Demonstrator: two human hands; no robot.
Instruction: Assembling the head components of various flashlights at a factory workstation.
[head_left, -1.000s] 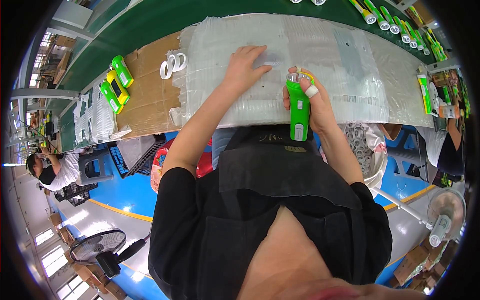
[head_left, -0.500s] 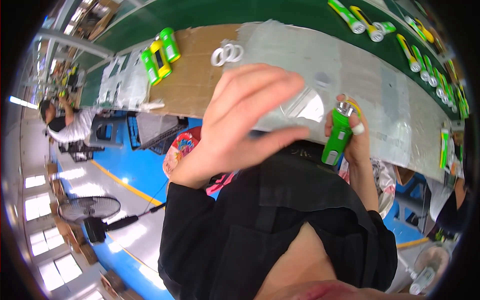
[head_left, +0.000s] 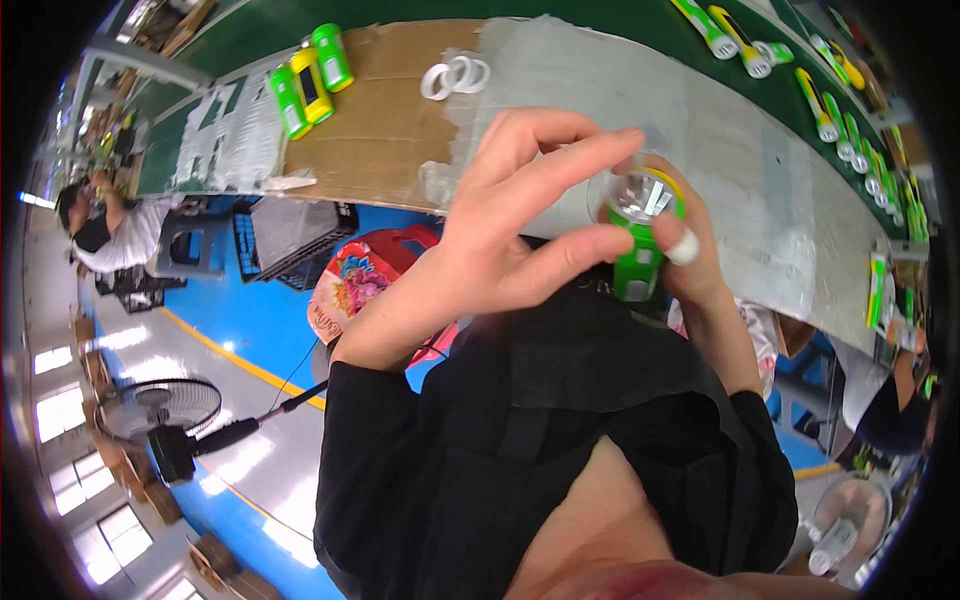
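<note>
My right hand [head_left: 690, 235] is wrapped round a green flashlight [head_left: 636, 265] with a yellow rim, its shiny reflector end tilted up. White tape or a cover sits on one of its fingertips. My left hand [head_left: 530, 215] is beside the flashlight's head, thumb and index finger curved apart. Between those two fingertips a clear round lens [head_left: 602, 208] appears to be held by its edge, right at the reflector. Its outline is faint against the grey sheet, and part of it overlaps the flashlight.
Several white rings [head_left: 456, 75] lie on the cardboard-covered bench [head_left: 370, 130]. Green and yellow flashlights [head_left: 310, 85] rest at the left; more flashlights [head_left: 835, 118] line the far right. A black crate [head_left: 290, 240], red stool [head_left: 400, 250] and fan [head_left: 160, 415] stand left. Another person [head_left: 120, 225] sits far left.
My left hand has moved right with the clear lens, up to the flashlight's head. My right hand has brought the flashlight left and slightly up, closer to it.
</note>
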